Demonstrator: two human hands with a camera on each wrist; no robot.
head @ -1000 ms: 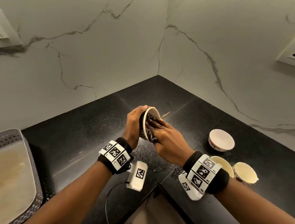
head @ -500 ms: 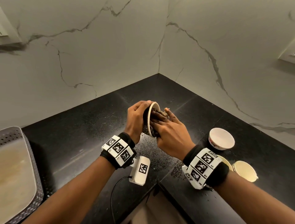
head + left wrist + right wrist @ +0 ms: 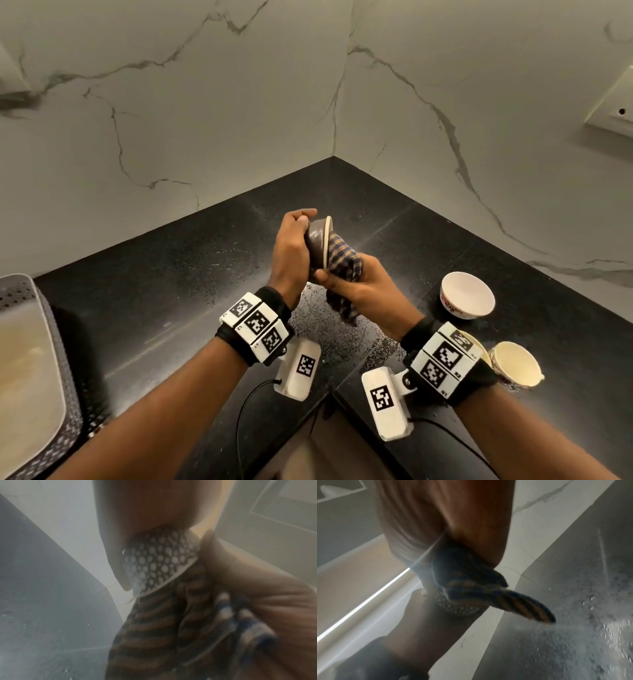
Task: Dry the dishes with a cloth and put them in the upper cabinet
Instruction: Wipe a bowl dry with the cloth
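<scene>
My left hand grips a small bowl on its side above the black counter, its mouth turned to the right. The bowl's outside is dark with a pattern of pale dots. My right hand holds a striped blue and tan cloth bunched against the bowl's mouth, thumb at the lower rim. A tail of the cloth hangs below my right hand. The bowl's inside is hidden by the cloth.
Three more bowls sit on the counter at the right: a white one, a cream one, and one mostly hidden behind my right wrist. A perforated metal tray stands at the left edge. Marble walls meet in the corner behind.
The bowl has turned so its rim shows edge-on. My right hand has dropped and rolled from fingers inside the bowl to gripping the bunched cloth at its mouth; more cloth now shows.
</scene>
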